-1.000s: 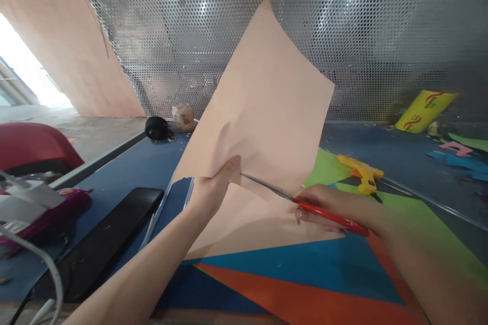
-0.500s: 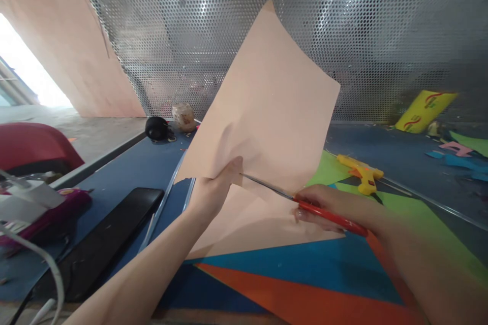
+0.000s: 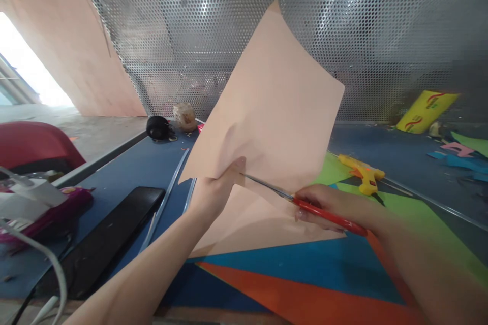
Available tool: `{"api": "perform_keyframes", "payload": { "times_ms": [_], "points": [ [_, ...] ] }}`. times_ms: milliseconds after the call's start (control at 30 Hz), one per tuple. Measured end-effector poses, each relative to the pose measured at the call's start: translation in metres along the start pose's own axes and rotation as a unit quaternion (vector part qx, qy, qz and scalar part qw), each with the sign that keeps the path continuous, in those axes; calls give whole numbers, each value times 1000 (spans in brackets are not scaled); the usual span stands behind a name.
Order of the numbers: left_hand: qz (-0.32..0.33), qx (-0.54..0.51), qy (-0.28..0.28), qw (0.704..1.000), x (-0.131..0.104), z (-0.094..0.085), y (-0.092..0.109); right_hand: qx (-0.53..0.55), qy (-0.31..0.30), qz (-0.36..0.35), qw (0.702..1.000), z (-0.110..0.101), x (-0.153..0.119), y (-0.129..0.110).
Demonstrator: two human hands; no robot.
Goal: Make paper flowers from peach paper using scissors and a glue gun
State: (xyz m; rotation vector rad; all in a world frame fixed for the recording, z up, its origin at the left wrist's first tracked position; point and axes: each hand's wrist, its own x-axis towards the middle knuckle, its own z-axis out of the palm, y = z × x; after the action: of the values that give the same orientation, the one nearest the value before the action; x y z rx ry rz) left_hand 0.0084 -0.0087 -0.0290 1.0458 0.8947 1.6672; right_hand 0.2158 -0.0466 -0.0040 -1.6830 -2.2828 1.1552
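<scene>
A large pale peach sheet of paper (image 3: 282,96) stands up in the air, tilted and slightly curled. My left hand (image 3: 219,183) pinches its lower edge, thumb on the near face. In my right hand (image 3: 324,203) is a pair of scissors (image 3: 324,215) with red handles. Their blades lie along the sheet's lower edge, with the tips close to my left thumb. Below the hands a second peach piece (image 3: 244,228) rests on the table; whether it is still joined to the raised sheet I cannot tell. Under it are a blue sheet (image 3: 297,266) and an orange sheet (image 3: 305,299).
A yellow glue gun (image 3: 364,172) lies on green paper (image 3: 415,218) at right. Left are a black phone-like slab (image 3: 114,233), clear strips (image 3: 168,195) and a magenta object with white plugs (image 3: 34,203). A perforated metal panel (image 3: 183,25) and yellow roll (image 3: 427,110) stand behind.
The raised sheet has shifted slightly to the right in view. Both hands hold nearly the same position, and the scissors stay at the sheet's lower edge.
</scene>
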Motion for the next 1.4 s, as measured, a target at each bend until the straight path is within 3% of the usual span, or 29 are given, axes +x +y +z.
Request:
{"api": "perform_keyframes", "payload": {
  "times_ms": [267, 433, 567, 1000, 1167, 1300, 1400],
  "points": [
    [-9, 38, -1, 999, 0, -2, 0, 30, -3, -11, 999, 1, 5, 7],
    [-7, 36, -3, 999, -2, 1, 3, 27, -21, 19, 999, 1, 4, 6],
    [-20, 24, -3, 1000, -4, 4, 4, 8, -16, -11, 1000, 1, 3, 6],
    [-31, -29, -5, 999, -4, 2, 2, 10, -4, 10, 1000, 1, 3, 4],
    [-67, -103, -53, 991, -1, 3, 10, -19, 0, -2, 1000, 0, 3, 3],
    [-68, -162, -13, 984, 6, 1, 18, -5, -2, 4, 1000, 2, 5, 9],
    [-68, -165, -29, 983, 8, -1, 18, -15, -6, -13, 1000, 3, 5, 15]
  ]
}}
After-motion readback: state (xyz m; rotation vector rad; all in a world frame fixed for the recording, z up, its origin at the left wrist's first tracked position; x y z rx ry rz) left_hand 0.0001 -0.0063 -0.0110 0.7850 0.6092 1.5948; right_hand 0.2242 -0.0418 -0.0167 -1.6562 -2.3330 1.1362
